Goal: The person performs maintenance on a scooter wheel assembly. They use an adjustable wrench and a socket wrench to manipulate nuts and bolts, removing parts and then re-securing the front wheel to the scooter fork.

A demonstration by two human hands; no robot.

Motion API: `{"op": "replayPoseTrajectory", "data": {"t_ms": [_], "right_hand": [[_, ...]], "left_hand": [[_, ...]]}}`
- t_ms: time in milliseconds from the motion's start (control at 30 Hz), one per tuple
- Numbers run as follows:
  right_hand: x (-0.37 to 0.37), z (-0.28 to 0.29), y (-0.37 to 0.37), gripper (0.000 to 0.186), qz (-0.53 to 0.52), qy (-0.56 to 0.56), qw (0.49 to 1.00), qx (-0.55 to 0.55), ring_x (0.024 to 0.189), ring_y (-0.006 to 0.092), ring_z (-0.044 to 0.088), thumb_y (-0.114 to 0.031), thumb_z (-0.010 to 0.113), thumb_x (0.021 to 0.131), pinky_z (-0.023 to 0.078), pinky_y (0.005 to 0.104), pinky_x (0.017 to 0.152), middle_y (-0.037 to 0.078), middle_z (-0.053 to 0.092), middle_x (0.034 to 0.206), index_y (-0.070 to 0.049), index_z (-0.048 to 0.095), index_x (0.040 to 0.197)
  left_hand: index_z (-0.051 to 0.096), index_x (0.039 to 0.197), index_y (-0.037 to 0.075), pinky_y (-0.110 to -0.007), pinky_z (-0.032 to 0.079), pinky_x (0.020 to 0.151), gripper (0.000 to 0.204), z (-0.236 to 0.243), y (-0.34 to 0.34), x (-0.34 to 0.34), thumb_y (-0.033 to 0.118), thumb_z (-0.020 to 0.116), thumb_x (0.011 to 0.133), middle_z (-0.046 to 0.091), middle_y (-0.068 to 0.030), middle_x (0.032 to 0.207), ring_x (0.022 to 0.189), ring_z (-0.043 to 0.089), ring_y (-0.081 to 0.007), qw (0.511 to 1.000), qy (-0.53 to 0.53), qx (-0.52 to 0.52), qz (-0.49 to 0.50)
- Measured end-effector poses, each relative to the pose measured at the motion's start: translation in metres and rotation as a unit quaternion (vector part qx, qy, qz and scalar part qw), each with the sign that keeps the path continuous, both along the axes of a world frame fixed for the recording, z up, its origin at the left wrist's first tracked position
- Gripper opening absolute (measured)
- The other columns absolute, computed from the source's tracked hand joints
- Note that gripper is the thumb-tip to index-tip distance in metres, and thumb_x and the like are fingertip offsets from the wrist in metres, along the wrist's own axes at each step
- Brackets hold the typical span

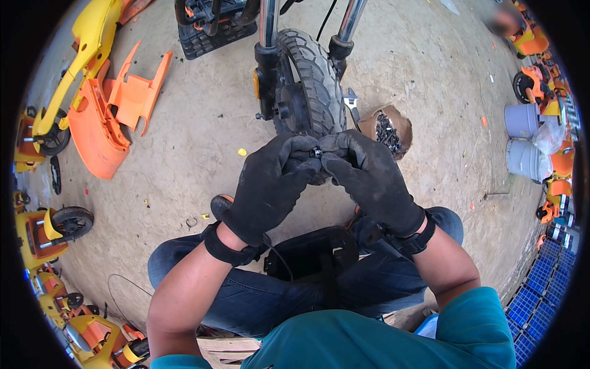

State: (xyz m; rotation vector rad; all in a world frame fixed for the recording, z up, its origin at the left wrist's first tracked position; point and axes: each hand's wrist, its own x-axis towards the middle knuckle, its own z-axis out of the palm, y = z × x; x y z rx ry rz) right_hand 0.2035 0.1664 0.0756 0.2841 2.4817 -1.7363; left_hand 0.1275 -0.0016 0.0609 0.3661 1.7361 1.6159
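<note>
Both hands wear black gloves and meet in front of a scooter's front wheel [313, 80]. My left hand [273, 184] pinches a small dark part with a shiny spot [316, 152]. From the other side, the fingertips of my right hand [372, 181] close on the same part. Its exact kind is too small to make out. The tyre stands upright between two fork legs [267, 55], just beyond my fingers, and its near end is hidden behind them.
Right of the wheel lie an adjustable wrench [351, 101] and a torn cardboard box [402, 126] of small dark hardware. Orange body panels [101, 132] lie at the left. Grey buckets [522, 120] stand far right. Blue plastic grating [541, 289] and yellow-orange scooters [43, 237] line the sides.
</note>
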Motion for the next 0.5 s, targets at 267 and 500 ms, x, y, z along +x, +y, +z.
{"op": "replayPoseTrajectory", "data": {"t_ms": [267, 500], "right_hand": [[0.003, -0.007, 0.001, 0.023, 0.004, 0.006, 0.999, 0.050, 0.068, 0.0247, 0.058, -0.016, 0.059, 0.086, 0.047, 0.0347, 0.064, 0.014, 0.061, 0.076, 0.002, 0.056, 0.100], [0.005, -0.003, 0.002, 0.027, 0.023, -0.008, 0.998, 0.064, 0.072, 0.0286, 0.060, -0.014, 0.061, 0.085, 0.047, 0.0375, 0.067, 0.017, 0.061, 0.079, 0.003, 0.055, 0.104]], "left_hand": [[0.057, 0.114, 0.001, -0.021, 0.047, 0.066, 0.033, -0.004, 0.000, 0.003, -0.003, 0.060, 0.081, 0.063, -0.0041, 0.091, 0.079, 0.057, -0.0071, 0.998, 0.049, 0.047, -0.004], [0.058, 0.113, 0.002, -0.022, 0.047, 0.067, 0.032, -0.011, 0.000, 0.004, -0.001, 0.063, 0.082, 0.064, -0.0037, 0.091, 0.080, 0.058, -0.0079, 0.991, 0.126, 0.036, -0.016]]}}
